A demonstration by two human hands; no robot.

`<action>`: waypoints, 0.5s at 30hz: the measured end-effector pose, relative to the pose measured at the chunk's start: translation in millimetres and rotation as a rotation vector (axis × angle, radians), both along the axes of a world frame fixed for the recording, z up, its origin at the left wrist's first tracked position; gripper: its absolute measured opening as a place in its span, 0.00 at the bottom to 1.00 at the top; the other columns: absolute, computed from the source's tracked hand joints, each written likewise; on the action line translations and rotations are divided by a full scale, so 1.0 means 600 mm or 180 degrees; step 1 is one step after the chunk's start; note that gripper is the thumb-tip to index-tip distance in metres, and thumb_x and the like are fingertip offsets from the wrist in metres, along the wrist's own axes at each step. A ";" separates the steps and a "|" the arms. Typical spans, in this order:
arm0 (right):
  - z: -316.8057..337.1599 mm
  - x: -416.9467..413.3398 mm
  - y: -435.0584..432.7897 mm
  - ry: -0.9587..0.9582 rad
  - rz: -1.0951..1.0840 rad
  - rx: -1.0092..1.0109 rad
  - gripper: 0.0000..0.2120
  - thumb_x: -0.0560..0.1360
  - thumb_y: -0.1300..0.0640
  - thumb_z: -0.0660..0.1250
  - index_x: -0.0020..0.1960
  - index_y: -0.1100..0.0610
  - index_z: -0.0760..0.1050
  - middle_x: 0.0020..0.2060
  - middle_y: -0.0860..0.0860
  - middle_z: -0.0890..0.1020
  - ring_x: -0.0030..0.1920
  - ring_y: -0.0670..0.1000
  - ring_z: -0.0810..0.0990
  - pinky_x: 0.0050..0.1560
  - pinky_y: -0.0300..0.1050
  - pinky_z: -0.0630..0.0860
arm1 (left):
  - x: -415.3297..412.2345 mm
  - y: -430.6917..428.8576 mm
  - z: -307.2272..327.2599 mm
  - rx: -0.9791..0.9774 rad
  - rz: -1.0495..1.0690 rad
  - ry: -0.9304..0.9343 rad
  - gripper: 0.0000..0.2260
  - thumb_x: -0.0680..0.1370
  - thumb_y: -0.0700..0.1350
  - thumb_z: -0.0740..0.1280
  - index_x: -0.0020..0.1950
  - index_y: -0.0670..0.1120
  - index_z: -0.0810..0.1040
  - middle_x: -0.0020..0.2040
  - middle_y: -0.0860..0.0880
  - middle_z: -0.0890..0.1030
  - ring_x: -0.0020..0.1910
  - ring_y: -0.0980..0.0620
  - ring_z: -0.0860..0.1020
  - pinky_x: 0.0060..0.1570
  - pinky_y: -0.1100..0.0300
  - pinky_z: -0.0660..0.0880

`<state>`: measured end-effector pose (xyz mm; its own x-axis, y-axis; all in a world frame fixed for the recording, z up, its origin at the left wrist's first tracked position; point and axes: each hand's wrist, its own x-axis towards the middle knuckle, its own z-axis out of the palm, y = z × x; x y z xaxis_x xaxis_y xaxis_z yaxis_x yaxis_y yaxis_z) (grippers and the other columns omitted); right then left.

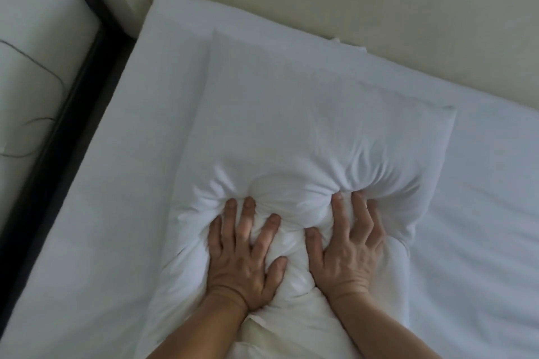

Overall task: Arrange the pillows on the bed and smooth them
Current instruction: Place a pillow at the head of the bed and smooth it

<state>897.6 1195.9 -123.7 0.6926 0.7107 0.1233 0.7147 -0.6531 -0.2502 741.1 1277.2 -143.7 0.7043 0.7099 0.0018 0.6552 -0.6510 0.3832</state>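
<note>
A white pillow [306,125] lies flat on the white bed sheet [116,213], its far end near the head of the bed. My left hand [245,253] presses palm-down into the pillow's near half, fingers spread and sunk into the cover. Right beside it my right hand [347,248] presses down the same way, its fingers also apart. Deep creases fan out from both sets of fingertips, and a ridge of fabric bulges between the hands. Both forearms enter from the bottom edge. Neither hand holds anything.
A beige wall or headboard [379,9] runs along the far side of the bed. A dark bed frame edge [58,131] runs down the left, with a pale surface and a thin dark cable [35,67] beyond it. Wrinkled sheet [481,227] lies right of the pillow.
</note>
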 end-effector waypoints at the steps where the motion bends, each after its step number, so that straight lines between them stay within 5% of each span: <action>1: -0.002 -0.001 -0.002 -0.0028 -0.0008 0.0035 0.33 0.71 0.37 0.58 0.72 0.51 0.62 0.71 0.58 0.63 0.70 0.66 0.61 0.64 0.67 0.63 | 0.000 -0.002 0.003 -0.0058 -0.0025 0.0015 0.29 0.74 0.62 0.55 0.73 0.52 0.64 0.76 0.40 0.59 0.75 0.35 0.54 0.71 0.38 0.52; 10: 0.020 -0.017 -0.005 -0.0051 -0.0139 -0.0081 0.33 0.72 0.34 0.58 0.73 0.47 0.61 0.72 0.54 0.63 0.71 0.63 0.60 0.64 0.66 0.63 | -0.013 -0.007 0.019 0.0067 -0.0097 0.0041 0.28 0.76 0.60 0.53 0.75 0.51 0.62 0.76 0.38 0.61 0.75 0.35 0.55 0.71 0.38 0.53; 15: 0.068 -0.046 -0.048 0.0259 -0.0188 -0.0300 0.34 0.73 0.30 0.51 0.75 0.41 0.51 0.75 0.49 0.55 0.74 0.58 0.52 0.71 0.63 0.57 | -0.047 -0.045 0.069 -0.0098 -0.0033 0.0527 0.30 0.77 0.64 0.44 0.78 0.55 0.47 0.79 0.43 0.48 0.78 0.41 0.45 0.74 0.42 0.44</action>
